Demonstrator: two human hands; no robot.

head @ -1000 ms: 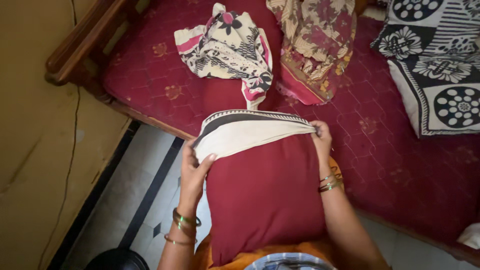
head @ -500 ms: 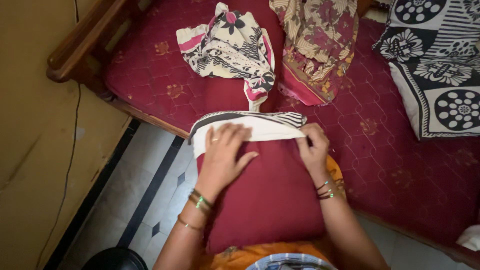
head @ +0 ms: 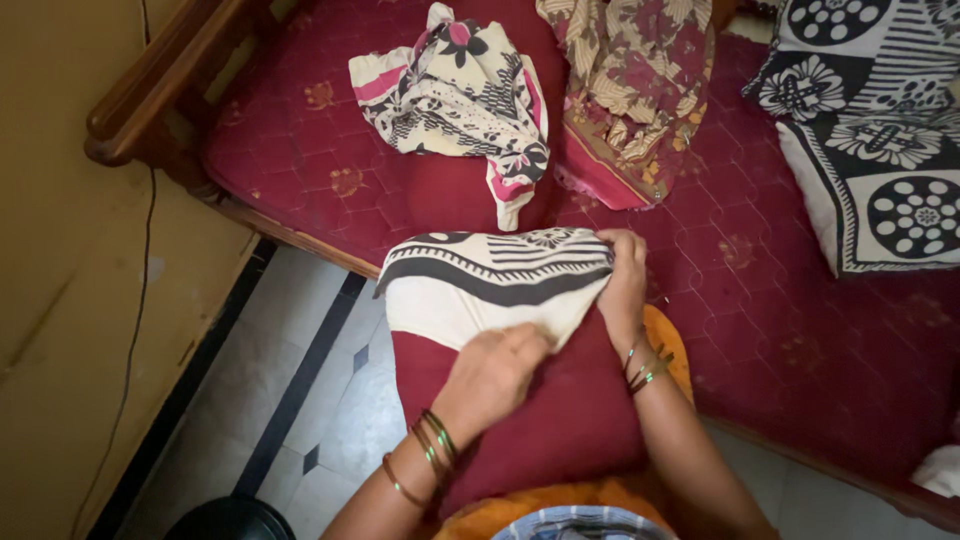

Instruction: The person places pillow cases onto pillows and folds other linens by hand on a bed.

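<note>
The grip of the left hand (head: 492,372) is closed on the lower edge of a cream pillow cover (head: 480,285) with black bands, fingers curled into the cloth at the middle of the pillow. The right hand (head: 622,285) pinches the cover's right edge, fingers folded over the cloth. Both wrists carry thin bangles. The cover sits over the far end of a maroon pillow (head: 540,420), which stands against the person's lap, its near part bare. An orange garment (head: 520,510) shows below the pillow.

Just beyond the pillow lies a wooden-framed sofa with a maroon quilted cushion (head: 800,330). On it, far and slightly left, lies a crumpled floral cloth (head: 455,95) in cream, black and pink. To its right lies a beige and red patterned cloth (head: 630,90). At the far right rests a black and white patterned pillow (head: 880,150). To the left of the sofa runs a tiled floor (head: 320,400) with dark lines, beside a yellowish wall (head: 60,250).
</note>
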